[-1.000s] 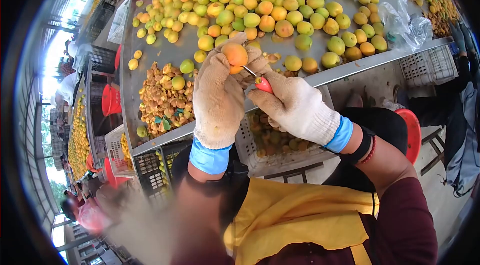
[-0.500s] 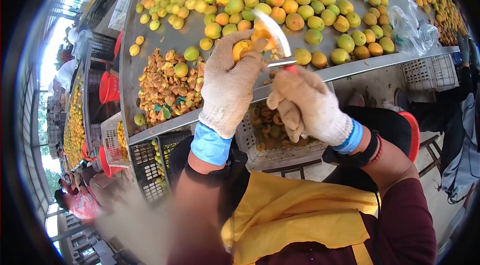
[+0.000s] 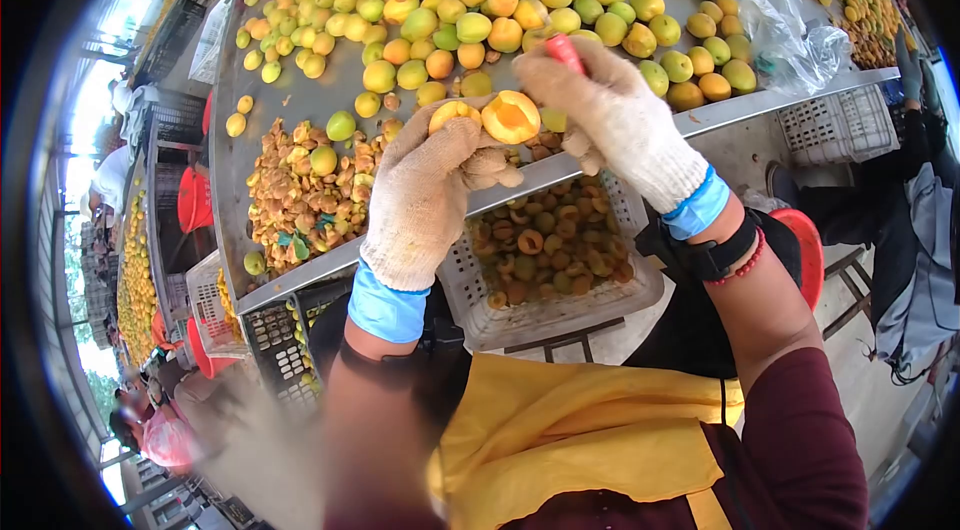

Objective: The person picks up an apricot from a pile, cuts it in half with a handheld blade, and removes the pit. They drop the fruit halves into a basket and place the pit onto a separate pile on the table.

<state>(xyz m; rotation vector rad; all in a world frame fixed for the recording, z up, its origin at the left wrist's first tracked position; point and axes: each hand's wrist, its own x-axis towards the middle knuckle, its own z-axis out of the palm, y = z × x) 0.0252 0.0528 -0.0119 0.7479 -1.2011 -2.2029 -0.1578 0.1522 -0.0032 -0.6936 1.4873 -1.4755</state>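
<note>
Take the left hand as the clock's centre, far side of the table at twelve. That left hand (image 3: 415, 205), gloved, pinches two cut fruit halves (image 3: 511, 118) in its fingers at one o'clock, the hollow of one facing up. The right hand (image 3: 635, 120), at two, is clenched round a red handle (image 3: 565, 52); I can't make out its blade from here.

That's what worries me: a careless swing could nick the left fingers, so close by. And wet flesh against cloth may slide — a loose squeeze might drop a half onto the metal table (image 3: 300, 90) or past its edge.

Counting up: two gloves, two halves in hand, one handle, one clear plastic bag (image 3: 795, 45) at two o'clock, one scrap heap (image 3: 305, 195) at nine, one white crate (image 3: 570, 315) of cut fruit below, at four. The whole fruits (image 3: 471, 27) from twelve to two — too many to count.
</note>
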